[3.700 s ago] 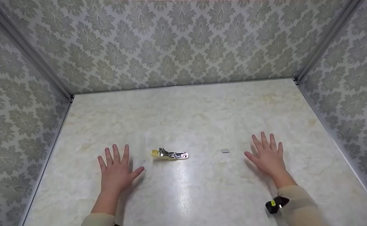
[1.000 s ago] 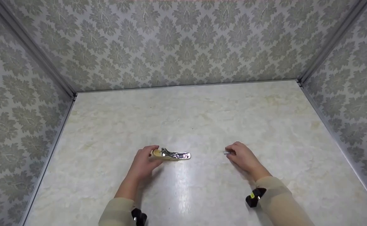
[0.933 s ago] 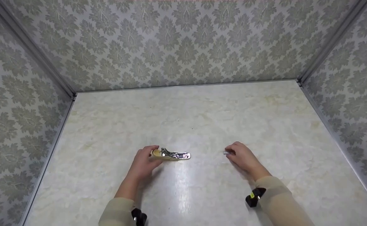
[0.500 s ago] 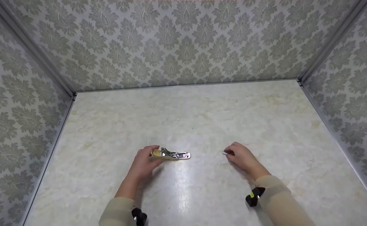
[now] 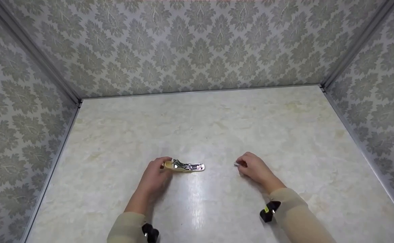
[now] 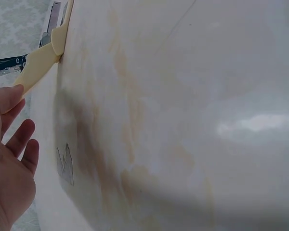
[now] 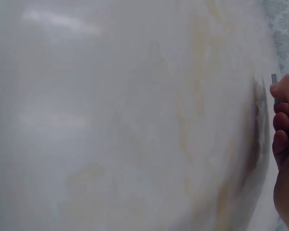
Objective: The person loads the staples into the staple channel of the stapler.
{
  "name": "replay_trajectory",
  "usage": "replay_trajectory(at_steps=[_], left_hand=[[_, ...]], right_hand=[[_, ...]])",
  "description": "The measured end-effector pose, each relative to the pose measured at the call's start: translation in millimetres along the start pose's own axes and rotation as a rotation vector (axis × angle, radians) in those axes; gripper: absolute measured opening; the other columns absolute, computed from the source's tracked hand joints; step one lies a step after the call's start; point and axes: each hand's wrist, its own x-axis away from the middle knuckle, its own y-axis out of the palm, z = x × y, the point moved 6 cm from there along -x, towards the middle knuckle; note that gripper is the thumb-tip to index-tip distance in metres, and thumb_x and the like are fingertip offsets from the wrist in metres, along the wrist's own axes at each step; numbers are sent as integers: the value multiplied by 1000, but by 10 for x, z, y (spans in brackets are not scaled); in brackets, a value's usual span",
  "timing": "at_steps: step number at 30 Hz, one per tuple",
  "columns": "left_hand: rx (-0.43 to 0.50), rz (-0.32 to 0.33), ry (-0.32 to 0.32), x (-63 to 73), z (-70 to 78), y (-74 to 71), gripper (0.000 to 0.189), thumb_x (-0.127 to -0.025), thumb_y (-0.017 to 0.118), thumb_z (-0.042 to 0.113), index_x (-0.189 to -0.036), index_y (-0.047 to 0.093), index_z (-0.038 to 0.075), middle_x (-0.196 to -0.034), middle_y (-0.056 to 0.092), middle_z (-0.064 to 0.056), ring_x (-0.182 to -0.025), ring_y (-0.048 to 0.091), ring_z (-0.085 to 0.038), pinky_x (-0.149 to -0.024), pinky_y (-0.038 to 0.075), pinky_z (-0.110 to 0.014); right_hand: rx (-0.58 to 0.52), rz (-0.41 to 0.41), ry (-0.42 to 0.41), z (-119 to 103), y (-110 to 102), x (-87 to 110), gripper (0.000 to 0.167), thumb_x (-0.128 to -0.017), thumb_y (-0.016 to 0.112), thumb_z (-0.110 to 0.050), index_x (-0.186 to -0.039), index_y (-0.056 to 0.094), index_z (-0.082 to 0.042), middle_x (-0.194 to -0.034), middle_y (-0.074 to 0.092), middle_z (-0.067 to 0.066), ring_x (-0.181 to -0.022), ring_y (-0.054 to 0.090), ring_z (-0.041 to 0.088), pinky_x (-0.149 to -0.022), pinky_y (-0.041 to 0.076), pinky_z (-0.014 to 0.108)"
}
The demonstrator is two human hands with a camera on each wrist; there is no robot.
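Observation:
A pale yellow stapler [image 5: 186, 167] lies opened out on the table, its metal staple channel exposed and facing up. My left hand [image 5: 153, 177] grips its left end. In the left wrist view, thumb and forefinger pinch the yellow cover [image 6: 37, 65], while the other fingers hang loosely curled. To the right of the stapler, my right hand [image 5: 256, 169] pinches a short grey strip of staples [image 5: 236, 164] between thumb and forefinger. The right wrist view shows one end of the strip [image 7: 273, 78] sticking out past the thumb; the fingers cover the rest.
The glossy marbled table [image 5: 203, 118] carries a bright light reflection near the front. Patterned wallpaper panels [image 5: 197, 44] enclose it at the back and both sides. Each sleeve bears a black wrist camera, the right one [image 5: 269, 211] with a yellow mark.
Both hands lay spread on the table at first. The left has since taken hold of the stapler; the right has picked up the staple strip and lately shifted slightly left with it.

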Motion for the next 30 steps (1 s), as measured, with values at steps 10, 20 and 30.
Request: replay_trajectory(at_steps=[10,20,30], left_hand=[[7,-8,-27,2,-19,0,34,-87,60,14,-121,61,14,-113,56,-7,-101,50,-23,-87,41,-40],[35,12,-38,0,-14,15,34,-88,59,15,-122,61,17,-113,56,-6,-101,50,-22,-88,41,-40],[12,26,-20,14,-15,-2,36,-87,60,14,-123,61,15,-110,58,-6,-98,50,-23,-85,42,-41]], right_hand=[[-14,-14,-8,-136,63,-71,17,-88,60,-11,-102,68,-8,-93,55,-2,-83,50,14,-76,45,35],[9,-7,-94,-485,122,-214,15,-85,62,-10,-98,67,-6,-91,54,0,-86,52,15,-78,47,34],[79,11,-282,-798,209,-305,14,-83,62,-8,-95,66,-4,-89,57,4,-89,53,20,-81,46,33]])
